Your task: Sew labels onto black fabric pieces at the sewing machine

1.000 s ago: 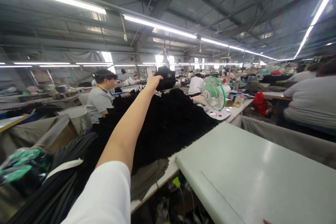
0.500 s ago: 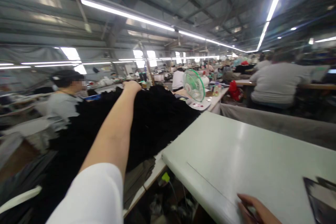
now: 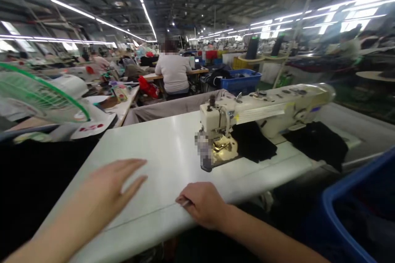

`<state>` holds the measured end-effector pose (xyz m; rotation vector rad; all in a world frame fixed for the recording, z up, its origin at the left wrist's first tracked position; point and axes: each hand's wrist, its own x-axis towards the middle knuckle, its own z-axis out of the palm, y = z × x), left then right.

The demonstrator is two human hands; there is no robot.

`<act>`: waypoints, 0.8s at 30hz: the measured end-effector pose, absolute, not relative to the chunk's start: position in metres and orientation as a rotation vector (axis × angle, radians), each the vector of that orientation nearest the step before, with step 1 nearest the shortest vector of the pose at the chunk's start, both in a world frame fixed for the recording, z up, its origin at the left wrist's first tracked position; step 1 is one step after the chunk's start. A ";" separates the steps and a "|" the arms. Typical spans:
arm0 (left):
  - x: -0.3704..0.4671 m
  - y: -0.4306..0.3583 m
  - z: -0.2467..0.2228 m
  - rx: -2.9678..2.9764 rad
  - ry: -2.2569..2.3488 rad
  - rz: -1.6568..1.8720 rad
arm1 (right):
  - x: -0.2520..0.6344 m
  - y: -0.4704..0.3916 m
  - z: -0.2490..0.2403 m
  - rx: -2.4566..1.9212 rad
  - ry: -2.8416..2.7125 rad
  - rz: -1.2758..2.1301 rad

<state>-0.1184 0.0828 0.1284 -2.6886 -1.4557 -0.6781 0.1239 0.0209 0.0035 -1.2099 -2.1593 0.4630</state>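
Observation:
My left hand (image 3: pixel 123 185) is over the left part of the pale table (image 3: pixel 160 144), its thumb and fingers apart with nothing between them. Near the table's front edge, my right hand (image 3: pixel 202 203) is closed, fingers curled toward the thumb; whatever it may pinch is too small to make out. Beyond it to the right stands a white sewing machine (image 3: pixel 262 111). One black cloth piece (image 3: pixel 254 141) lies under the machine's arm, and another black piece (image 3: pixel 317 141) rests at the table's right end.
A dark pile of cloth (image 3: pixel 21 181) is at the far left, below a green-rimmed fan (image 3: pixel 40 94). A blue bin (image 3: pixel 342 209) stands at the lower right. Further back, a seated person (image 3: pixel 174 70) is near a blue basket (image 3: pixel 240 82).
The view has swung right, bringing the sewing machine into sight. My left arm has come off the black pile to over the table. My right hand has closed near the front edge.

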 end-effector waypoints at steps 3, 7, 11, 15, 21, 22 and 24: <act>-0.062 0.070 0.080 -3.010 -1.331 -0.476 | 0.178 0.016 0.012 -1.356 -1.955 0.243; 0.007 0.063 0.041 -3.301 -1.272 -0.615 | 0.268 0.009 0.025 -1.553 -1.595 0.044; 0.067 0.069 0.027 -3.458 -1.217 -0.842 | 0.332 0.003 0.028 -1.809 -1.686 -0.014; 0.128 0.080 0.010 -3.439 -1.090 -1.009 | 0.356 0.008 0.023 -1.856 -1.646 0.017; 0.191 0.089 -0.007 -3.331 -1.110 -1.115 | 0.371 0.010 0.017 -1.834 -1.630 0.068; 0.194 0.089 -0.008 -3.330 -1.135 -1.137 | 0.374 0.009 0.016 -1.829 -1.614 0.076; 0.196 0.090 -0.009 -3.344 -1.167 -1.167 | 0.379 0.007 0.015 -1.822 -1.568 0.089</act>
